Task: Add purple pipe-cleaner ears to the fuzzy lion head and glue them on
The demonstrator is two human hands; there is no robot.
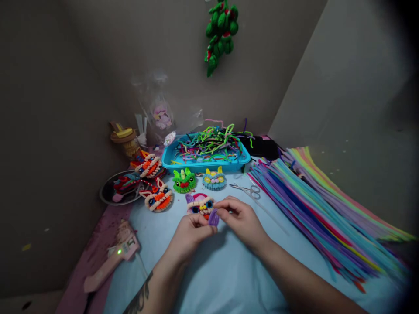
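Observation:
Between my two hands is a small purple pipe-cleaner piece (214, 217), shaped like an ear. My left hand (195, 230) pinches its lower left side with thumb and fingers. At its upper right, my right hand (236, 214) closes thumb and fingertips on the same piece. Just behind my fingers lies a pipe-cleaner lion head (198, 204) with dark eyes, a yellow nose and one purple ear on its left; its lower part is hidden by my hands. A green head (184, 181) and a light-blue head (214, 179) sit farther back.
A blue tray (206, 166) of pipe-cleaner scraps stands behind. Scissors (247, 189) and bundles of coloured pipe cleaners (314, 218) lie right. At left are a lit pink glue gun (113, 261), orange heads (159, 199) and a round metal dish (108, 198).

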